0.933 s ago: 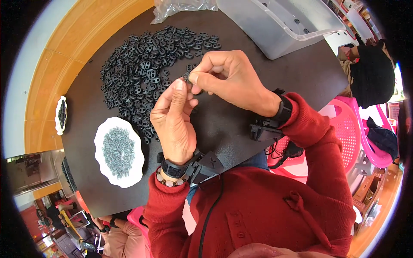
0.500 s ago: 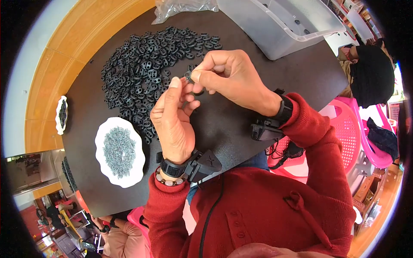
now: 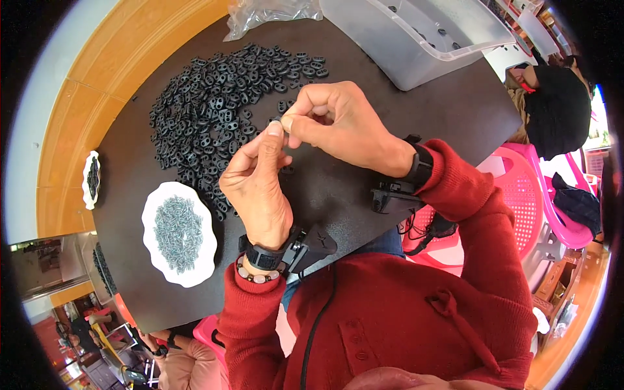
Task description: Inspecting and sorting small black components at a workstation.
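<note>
My left hand and my right hand meet fingertip to fingertip over the dark table. Pinched between them is a small black plastic cord lock, mostly covered by the thumbs and fingers. Behind and left of my hands spreads a heap of black two-holed cord lock pieces. A few loose ones lie close to my fingers, partly hidden. Left of my left wrist, a white scalloped plate holds many small grey metal springs.
A clear plastic bin with a few black pieces stands at the back right, beside a clear bag. At the far left is a small white dish of dark pieces. Pink chairs stand right; another person sits lower left.
My fingertips have closed tighter over the cord lock, hiding most of it. Both hands have shifted slightly left, and the whole view has moved a little.
</note>
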`<state>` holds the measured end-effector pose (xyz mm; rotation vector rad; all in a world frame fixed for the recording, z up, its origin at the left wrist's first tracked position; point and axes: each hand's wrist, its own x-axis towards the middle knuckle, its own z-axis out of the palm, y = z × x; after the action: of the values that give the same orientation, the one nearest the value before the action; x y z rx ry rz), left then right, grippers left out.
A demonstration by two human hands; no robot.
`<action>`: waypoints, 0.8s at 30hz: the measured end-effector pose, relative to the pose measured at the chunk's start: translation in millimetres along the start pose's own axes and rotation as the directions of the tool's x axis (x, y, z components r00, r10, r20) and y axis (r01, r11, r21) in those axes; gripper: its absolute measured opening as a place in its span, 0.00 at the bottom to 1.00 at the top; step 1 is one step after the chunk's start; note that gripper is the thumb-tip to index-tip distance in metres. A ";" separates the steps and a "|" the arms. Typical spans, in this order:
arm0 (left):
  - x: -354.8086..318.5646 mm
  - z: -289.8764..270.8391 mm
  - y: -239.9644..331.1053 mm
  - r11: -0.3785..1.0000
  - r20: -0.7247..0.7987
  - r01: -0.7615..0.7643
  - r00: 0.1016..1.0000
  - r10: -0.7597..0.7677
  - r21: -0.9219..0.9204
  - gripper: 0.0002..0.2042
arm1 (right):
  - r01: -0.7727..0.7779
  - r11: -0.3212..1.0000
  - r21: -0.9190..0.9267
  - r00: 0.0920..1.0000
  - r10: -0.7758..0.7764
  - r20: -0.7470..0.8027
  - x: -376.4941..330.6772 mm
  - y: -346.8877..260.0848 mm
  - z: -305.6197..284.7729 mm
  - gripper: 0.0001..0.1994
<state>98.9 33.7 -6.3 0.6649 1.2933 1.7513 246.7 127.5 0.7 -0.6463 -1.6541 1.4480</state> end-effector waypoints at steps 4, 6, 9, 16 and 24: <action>-1.6 -2.5 1.8 0.994 0.046 0.087 0.995 -0.084 -0.066 0.12 | -0.161 0.985 0.056 0.987 0.159 0.037 1.9 -11.5 -6.6 0.09; -2.3 -3.4 9.4 0.988 0.051 0.126 0.991 -0.122 -0.089 0.14 | -0.183 0.979 0.093 0.983 0.179 0.051 3.5 -8.0 -9.7 0.09; 0.4 -7.4 14.7 0.977 0.062 0.183 0.982 -0.177 -0.109 0.18 | -0.214 0.968 0.131 0.976 0.206 0.067 4.8 -6.0 -12.8 0.10; 10.1 -15.3 19.2 0.972 0.087 0.197 0.979 -0.187 -0.125 0.15 | -0.217 0.971 0.101 0.975 0.210 0.077 5.9 -10.5 -18.6 0.12; 26.5 -32.8 22.4 0.728 0.231 -0.128 0.972 -0.043 0.673 0.11 | -0.122 0.992 0.038 0.992 0.123 -0.025 9.4 -20.7 -36.9 0.11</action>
<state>52.1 37.5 2.4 1.2839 1.7707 1.1318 275.5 151.1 22.9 -0.7549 -1.5871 1.5465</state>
